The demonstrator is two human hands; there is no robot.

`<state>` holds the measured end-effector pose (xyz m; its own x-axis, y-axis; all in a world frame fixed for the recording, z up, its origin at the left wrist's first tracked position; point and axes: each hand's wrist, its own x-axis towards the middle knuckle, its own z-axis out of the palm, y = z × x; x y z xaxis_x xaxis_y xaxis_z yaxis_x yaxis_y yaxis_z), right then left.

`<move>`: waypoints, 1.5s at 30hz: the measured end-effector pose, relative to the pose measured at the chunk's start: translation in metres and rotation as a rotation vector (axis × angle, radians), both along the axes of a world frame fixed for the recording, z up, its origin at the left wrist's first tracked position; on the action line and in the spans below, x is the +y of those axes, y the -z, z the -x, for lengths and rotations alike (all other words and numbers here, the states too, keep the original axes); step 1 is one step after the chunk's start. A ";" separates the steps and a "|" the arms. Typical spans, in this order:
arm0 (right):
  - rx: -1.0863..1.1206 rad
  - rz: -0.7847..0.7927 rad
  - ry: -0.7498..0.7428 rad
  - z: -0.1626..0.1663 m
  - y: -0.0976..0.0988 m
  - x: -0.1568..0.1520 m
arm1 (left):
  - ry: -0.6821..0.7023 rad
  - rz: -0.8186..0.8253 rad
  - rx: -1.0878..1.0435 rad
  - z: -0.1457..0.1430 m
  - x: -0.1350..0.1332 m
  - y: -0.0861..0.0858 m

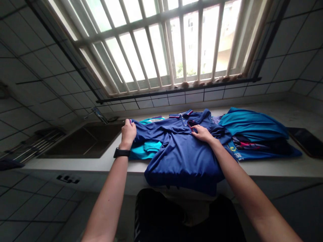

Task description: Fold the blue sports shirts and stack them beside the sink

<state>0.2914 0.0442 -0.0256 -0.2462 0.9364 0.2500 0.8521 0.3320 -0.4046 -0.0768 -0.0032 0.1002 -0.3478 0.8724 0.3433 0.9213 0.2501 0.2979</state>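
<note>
A navy blue polo shirt (184, 158) with a striped collar lies spread over the countertop, its lower end hanging past the front edge. My left hand (128, 133) is closed around the end of its left sleeve and pulls the cloth out to the side. Near the button placket, my right hand (202, 132) pinches a striped-edged fold of the same shirt. Beneath the stretched sleeve lies a turquoise garment (146, 149), partly covered by the polo shirt.
On the right is a pile of clothes with a teal garment (252, 122) on top. A dark flat object (306, 141) lies beyond it. To the left are a sink (83, 139) with a faucet (99, 115) and a metal rack (32, 143). A barred window (161, 43) is behind.
</note>
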 end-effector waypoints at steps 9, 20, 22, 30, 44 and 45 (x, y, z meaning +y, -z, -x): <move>0.006 -0.004 -0.024 -0.001 -0.001 -0.003 | 1.062 0.141 0.115 -0.105 -0.001 0.022; 0.016 -0.019 -0.053 -0.001 -0.003 -0.005 | 0.928 0.204 0.320 -0.101 0.001 0.060; 0.025 -0.026 -0.077 -0.002 -0.003 -0.005 | 0.785 0.179 0.283 -0.102 0.006 0.061; 0.072 -0.018 -0.026 0.000 -0.005 -0.007 | 0.225 -0.196 -0.070 -0.081 0.053 0.025; 0.062 -0.001 -0.018 0.000 -0.002 -0.003 | 0.465 -0.092 -0.009 -0.048 0.046 0.035; 0.060 -0.002 -0.017 0.000 -0.002 -0.003 | 0.327 -0.186 -0.125 -0.035 0.050 0.033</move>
<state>0.2916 0.0409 -0.0237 -0.2470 0.9315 0.2669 0.8206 0.3476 -0.4537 -0.0415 0.0470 0.0676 -0.1106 0.8711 0.4786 0.8971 -0.1197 0.4253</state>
